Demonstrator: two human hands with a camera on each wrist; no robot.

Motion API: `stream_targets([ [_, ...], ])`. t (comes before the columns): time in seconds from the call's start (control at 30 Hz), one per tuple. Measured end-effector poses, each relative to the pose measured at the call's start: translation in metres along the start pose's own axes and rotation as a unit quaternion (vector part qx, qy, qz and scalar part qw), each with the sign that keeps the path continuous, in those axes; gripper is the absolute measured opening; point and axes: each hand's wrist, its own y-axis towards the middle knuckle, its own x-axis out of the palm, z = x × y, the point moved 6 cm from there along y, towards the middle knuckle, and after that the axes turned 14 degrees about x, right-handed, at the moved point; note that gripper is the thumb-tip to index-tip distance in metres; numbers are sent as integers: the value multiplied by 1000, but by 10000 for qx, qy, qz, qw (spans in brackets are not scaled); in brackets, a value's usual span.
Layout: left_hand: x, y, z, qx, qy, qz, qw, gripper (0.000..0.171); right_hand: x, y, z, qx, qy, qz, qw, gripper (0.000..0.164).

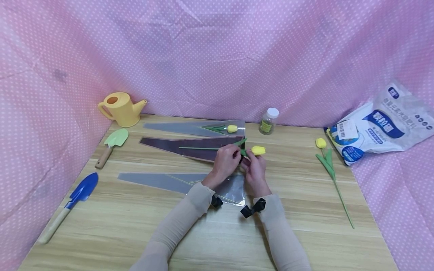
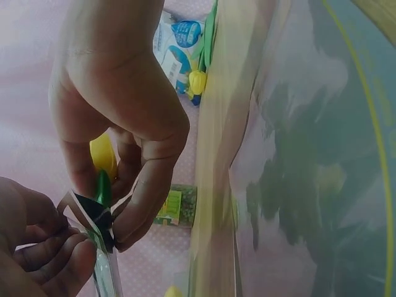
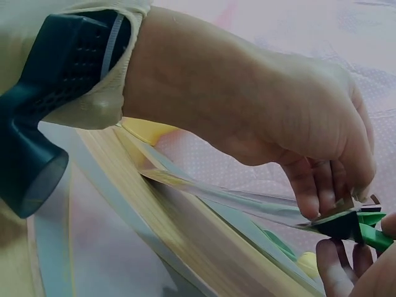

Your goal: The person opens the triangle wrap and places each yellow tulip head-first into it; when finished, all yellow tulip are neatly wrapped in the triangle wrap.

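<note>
My left hand [image 1: 225,161] pinches the open wide end of a tapered flower sleeve [image 1: 162,143] with a dark backing. My right hand [image 1: 256,171] holds a yellow tulip [image 1: 258,150] just below its bloom, close to the sleeve's mouth. The tulip's thin green stem runs along the dark sleeve and appears to lie inside it. Green leaves [image 3: 371,235] stick out at the black rim in the right wrist view. Behind lies a grey sleeve with another yellow tulip [image 1: 232,129] inside. Nearer me is a flat clear-and-grey sleeve [image 1: 149,179], partly under my left forearm.
A yellow watering can [image 1: 123,109], a green trowel [image 1: 116,138] and a blue trowel [image 1: 84,188] stand or lie on the left. At the back is a lidded jar [image 1: 267,124]. To the right are a loose yellow tulip [image 1: 329,165] and a white-and-blue bag [image 1: 373,128].
</note>
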Motion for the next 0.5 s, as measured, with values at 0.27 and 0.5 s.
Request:
stream_targets([
  [0.27,0,3,0,326,-163,-174,9992,11,-1,2,1,-35,97,-14,9999,5],
  [0.5,-11,6,-20,241,-356,-1164,9923,43,-2,1,0,-4,222,-71,9997,6],
])
